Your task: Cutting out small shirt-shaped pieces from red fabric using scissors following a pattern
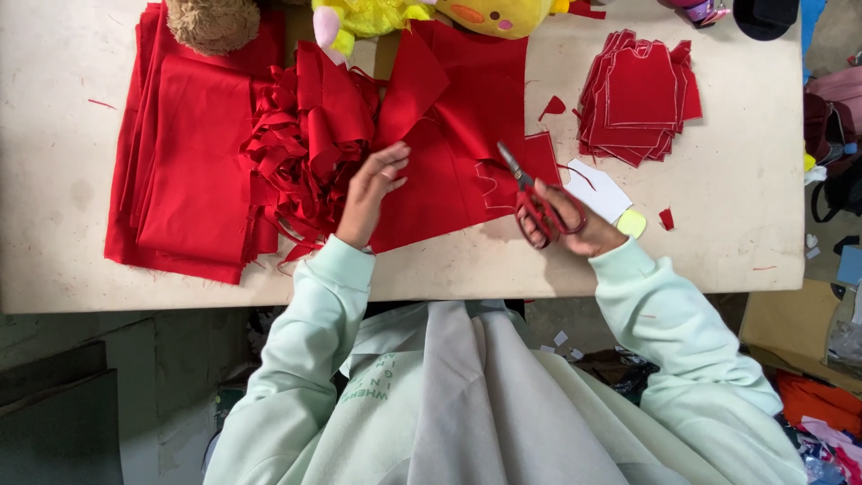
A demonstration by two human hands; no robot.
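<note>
Pale and scuffed, the work table (718, 233) fills the head view, with dark floor and scraps beyond its near edge. Near the middle lies a red fabric sheet (449, 153), chalk lines marked on its right part. The right hand (575, 224) is closed through the handles of red-handled scissors (532, 199), whose blades point far and left onto the marked cloth. The left hand (370, 193) lies open, fingers spread flat on the sheet's left edge, just beside a tangled heap of red offcuts (301, 148). Folded red cloth (193, 153) is stacked far left. A pile of cut red pieces (639, 97) sits to the right, well apart. Plush toys (431, 13) line the far edge.
</note>
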